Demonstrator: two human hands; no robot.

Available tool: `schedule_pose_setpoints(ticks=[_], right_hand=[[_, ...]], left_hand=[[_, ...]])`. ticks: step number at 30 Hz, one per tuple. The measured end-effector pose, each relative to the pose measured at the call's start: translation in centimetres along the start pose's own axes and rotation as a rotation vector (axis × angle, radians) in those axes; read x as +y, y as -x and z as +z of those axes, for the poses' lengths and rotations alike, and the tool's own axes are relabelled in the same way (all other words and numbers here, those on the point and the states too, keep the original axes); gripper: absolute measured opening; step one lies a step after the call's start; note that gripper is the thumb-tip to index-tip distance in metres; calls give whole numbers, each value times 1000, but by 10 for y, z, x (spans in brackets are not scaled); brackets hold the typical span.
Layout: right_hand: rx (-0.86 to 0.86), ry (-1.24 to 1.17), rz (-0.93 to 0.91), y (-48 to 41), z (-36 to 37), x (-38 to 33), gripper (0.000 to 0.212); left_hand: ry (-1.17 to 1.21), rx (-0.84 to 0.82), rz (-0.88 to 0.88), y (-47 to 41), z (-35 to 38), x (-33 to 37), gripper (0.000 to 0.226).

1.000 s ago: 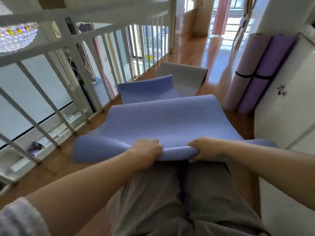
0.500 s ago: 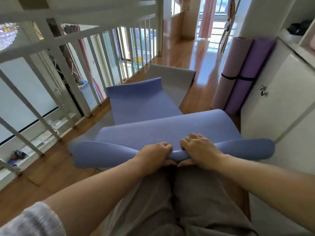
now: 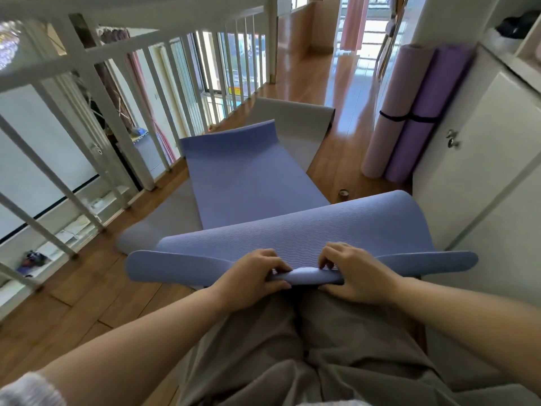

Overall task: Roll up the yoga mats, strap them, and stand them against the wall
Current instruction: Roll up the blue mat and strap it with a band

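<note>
A blue yoga mat (image 3: 248,183) stretches away from me over a grey mat (image 3: 295,124) on the wooden floor. Its near end is lifted and curled into the start of a roll (image 3: 304,275) at my knees. My left hand (image 3: 251,276) grips the curled edge, fingers on top and thumb underneath. My right hand (image 3: 349,272) pinches the same edge just to the right. Two rolled mats, pale lilac (image 3: 392,112) and purple (image 3: 424,118), stand upright against the wall at the right, bound by a black strap (image 3: 409,117).
A white railing (image 3: 140,92) runs along the left side above a drop. White cabinet doors (image 3: 483,171) line the right. A small round object (image 3: 343,194) sits on the floor near the standing mats. Bare wooden floor (image 3: 336,77) continues beyond the grey mat.
Both hands have come closer together at the middle of the mat's near edge and tucked it into a tighter curl. My view has tilted down, showing more of the mat.
</note>
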State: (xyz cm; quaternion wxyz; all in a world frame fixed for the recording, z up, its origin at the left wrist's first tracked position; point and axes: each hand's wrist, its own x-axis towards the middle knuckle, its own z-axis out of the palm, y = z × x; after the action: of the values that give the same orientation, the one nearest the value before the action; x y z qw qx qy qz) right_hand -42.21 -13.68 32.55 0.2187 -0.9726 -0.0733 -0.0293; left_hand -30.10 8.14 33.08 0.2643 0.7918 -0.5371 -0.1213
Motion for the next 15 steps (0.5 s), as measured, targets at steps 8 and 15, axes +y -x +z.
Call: schedule_pose_setpoints(ticks=[8, 15], right_hand=[[130, -200, 89, 19, 8, 0, 28], [392, 48, 45, 32, 22, 0, 40]], left_hand=[[10, 34, -26, 20, 10, 3, 27], [137, 120, -42, 22, 12, -6, 40]])
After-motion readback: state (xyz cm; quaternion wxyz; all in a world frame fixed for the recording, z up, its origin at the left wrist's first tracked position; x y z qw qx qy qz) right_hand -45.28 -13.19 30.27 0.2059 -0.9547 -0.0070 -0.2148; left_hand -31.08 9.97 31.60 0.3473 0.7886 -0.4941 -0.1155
